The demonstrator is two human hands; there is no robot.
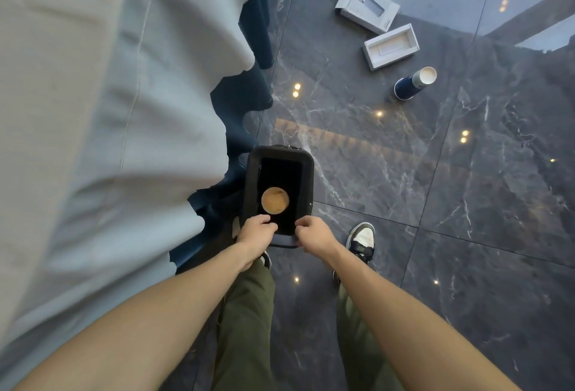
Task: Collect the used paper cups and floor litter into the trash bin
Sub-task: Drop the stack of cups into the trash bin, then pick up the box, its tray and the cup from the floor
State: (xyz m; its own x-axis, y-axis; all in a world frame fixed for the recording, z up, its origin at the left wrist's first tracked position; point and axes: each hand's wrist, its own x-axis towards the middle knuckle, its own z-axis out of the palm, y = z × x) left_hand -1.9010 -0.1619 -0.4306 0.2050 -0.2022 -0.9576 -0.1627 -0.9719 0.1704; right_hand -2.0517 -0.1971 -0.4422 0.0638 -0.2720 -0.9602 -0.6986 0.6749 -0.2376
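Observation:
A black rectangular trash bin (306,172) stands on the dark marble floor beside the draped table. Inside it sits a paper cup (275,200), seen from above with a brown inside. My left hand (255,234) grips the bin's near rim at the left. My right hand (315,235) grips the near rim at the right. Farther off on the floor lies a dark blue paper cup (415,83) on its side. Beyond it lie a white box lid (367,6) and a white box tray (390,46).
A table under a pale grey cloth (109,110) with a dark blue skirt (239,104) fills the left side. My feet in black-and-white trainers (361,241) stand just behind the bin. The glossy floor reflects ceiling lights.

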